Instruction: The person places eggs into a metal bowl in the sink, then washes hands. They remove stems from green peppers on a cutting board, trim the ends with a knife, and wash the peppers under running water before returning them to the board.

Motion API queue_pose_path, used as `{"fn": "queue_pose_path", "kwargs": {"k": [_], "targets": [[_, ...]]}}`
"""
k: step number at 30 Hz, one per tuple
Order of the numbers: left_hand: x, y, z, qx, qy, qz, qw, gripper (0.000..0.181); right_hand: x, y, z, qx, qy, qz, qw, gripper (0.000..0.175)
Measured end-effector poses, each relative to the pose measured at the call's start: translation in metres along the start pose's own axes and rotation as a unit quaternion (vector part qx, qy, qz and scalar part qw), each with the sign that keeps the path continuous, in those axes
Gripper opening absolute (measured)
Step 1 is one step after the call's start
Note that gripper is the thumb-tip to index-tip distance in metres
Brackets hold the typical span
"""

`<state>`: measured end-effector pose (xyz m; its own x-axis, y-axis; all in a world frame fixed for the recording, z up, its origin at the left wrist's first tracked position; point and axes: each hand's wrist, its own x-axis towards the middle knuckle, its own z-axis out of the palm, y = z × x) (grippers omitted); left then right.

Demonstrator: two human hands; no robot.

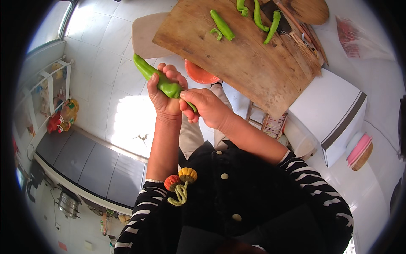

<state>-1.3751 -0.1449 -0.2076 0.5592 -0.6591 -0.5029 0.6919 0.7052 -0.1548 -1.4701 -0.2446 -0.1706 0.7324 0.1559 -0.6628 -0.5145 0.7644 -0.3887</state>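
A long green pepper [163, 84] lies across the palm of my left hand [168, 104], its pointed tip sticking out to the upper left. My left thumb and fingers close around its body. With thumb and fingers, my right hand [206, 106] pinches the pepper's stem [192, 106] at the lower right end. Part of the stem is hidden behind the fingers. Beyond my hands, a green pepper [222, 25] lies on the wooden table [228, 60] beside a small curled green piece [216, 33]. Several more peppers, one of them here [272, 27], lie farther right.
An orange basin [198, 73] is partly under the table's near edge. A straw brush [304, 50] and wooden sticks lie at the table's right side. A white cabinet-like appliance [330, 108] stands to the right. At left are a grey-topped counter [92, 168] and an oil bottle [69, 112].
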Motion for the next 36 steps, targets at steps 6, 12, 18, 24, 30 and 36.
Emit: {"fn": "queue_pose_path", "kwargs": {"k": [6,12,18,24,30,36], "targets": [[-0.005,0.005,-0.012,0.012,0.109,0.002,0.994,0.008,-0.001,0.003,0.003,-0.396,0.104,-0.148,0.900,0.029],[-0.010,0.001,-0.014,0.058,0.149,0.004,0.987,0.007,0.001,0.013,0.006,-0.457,0.133,-0.164,0.864,0.026],[-0.012,0.000,-0.019,0.135,0.180,0.051,0.973,0.007,0.010,0.020,0.006,-0.487,0.155,-0.154,0.846,0.026],[-0.001,0.010,-0.029,0.047,0.245,0.047,0.967,0.012,0.010,0.027,-0.001,-0.445,0.144,-0.180,0.865,0.028],[0.007,0.005,-0.060,0.066,0.317,0.004,0.946,0.013,0.002,0.032,-0.013,-0.380,0.155,-0.151,0.899,0.030],[0.007,0.061,-0.086,-0.026,0.364,0.078,0.928,0.013,-0.019,0.045,-0.023,-0.356,0.161,-0.095,0.915,0.030]]}}
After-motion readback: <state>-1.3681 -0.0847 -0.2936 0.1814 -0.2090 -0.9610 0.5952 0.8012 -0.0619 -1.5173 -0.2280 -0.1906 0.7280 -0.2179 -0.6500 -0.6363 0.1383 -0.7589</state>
